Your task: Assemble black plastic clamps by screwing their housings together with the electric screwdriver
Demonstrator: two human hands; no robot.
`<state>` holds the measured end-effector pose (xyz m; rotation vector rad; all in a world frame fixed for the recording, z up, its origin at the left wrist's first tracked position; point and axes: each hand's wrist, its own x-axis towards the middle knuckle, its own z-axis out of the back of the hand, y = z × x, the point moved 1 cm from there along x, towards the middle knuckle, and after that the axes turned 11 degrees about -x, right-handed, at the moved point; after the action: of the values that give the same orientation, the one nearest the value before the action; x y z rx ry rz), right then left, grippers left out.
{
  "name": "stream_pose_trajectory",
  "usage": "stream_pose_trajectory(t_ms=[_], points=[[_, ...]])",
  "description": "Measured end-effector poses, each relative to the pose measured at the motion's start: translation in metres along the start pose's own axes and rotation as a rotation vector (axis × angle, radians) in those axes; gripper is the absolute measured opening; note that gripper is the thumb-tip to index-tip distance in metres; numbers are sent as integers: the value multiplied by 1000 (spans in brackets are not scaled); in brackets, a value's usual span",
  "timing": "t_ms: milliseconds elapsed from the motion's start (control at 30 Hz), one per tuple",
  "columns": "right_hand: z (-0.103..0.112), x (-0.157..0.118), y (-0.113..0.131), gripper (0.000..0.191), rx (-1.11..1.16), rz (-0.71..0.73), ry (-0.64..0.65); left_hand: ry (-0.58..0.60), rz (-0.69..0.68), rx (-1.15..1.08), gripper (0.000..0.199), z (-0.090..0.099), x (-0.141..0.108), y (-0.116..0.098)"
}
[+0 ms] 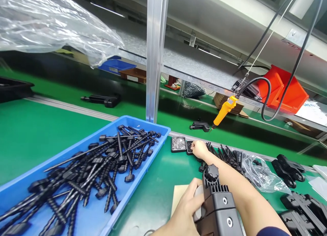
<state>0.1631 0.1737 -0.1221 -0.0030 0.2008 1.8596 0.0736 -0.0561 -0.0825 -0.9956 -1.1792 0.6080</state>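
Observation:
My left hand [187, 208] is wrapped round a black plastic housing [217, 205] with a star-shaped knob on top and two round silver fittings on its face. A light grey round part shows between the fingers and the housing. My right hand [199, 149] reaches across to a small black box [189, 147] of tiny dark parts, its fingers pinched together at the box. What they hold, if anything, is too small to make out. Left of that box, touching or nearly so, stands another small box [178, 144] full of tiny silvery pieces.
A blue tray [133, 190] heaped with black threaded rods lies at left. Beyond my right hand hangs an orange electric screwdriver [225, 110]. Black rods [228, 157], a clear bag [265, 174] and black housings [301, 212] lie at right. A metal post [154, 58] rises behind the tray.

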Motion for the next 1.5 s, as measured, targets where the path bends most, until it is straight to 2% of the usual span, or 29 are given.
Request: stream_pose_trajectory(t_ms=[167,333,433,567,633,667,733,900,967,1067,1133,1200,1267,1400,1500], points=[[10,-5,-5,22,127,-41,-51,40,-39,-70,51,-2,0,-7],[45,-24,0,21,342,-11,-105,43,-82,-55,60,-3,-2,-7],[82,-59,2,18,493,62,-117,41,-95,-39,53,-3,-2,-5],[137,-123,-3,14,618,173,-134,51,-89,-21,50,-3,-2,-6],[152,-142,-6,15,624,183,-136,52,-82,-22,48,-4,-2,-7],[153,-144,-7,16,616,170,-133,51,-81,-29,47,-4,-2,-8],[142,-134,-8,17,593,120,-109,41,-79,-49,44,-5,-2,-8],[80,-70,1,18,560,-18,-25,15,-90,-58,38,-7,-2,-8],[62,-51,7,20,567,-47,-19,6,-121,-54,33,-7,-1,-9],[50,-36,12,22,575,-73,-12,-10,-167,-66,30,-7,0,-10],[54,-35,11,21,576,-71,-8,-19,-179,-66,31,-6,1,-10],[70,-42,9,18,575,-41,-16,-19,-171,-51,30,-6,1,-10],[95,-61,6,14,578,25,-34,-7,-161,-45,29,-5,1,-10],[158,-133,6,9,595,216,-51,17,-126,-61,31,-5,1,-10],[190,-193,11,8,550,420,0,13,-87,-80,30,-4,-1,-9]])
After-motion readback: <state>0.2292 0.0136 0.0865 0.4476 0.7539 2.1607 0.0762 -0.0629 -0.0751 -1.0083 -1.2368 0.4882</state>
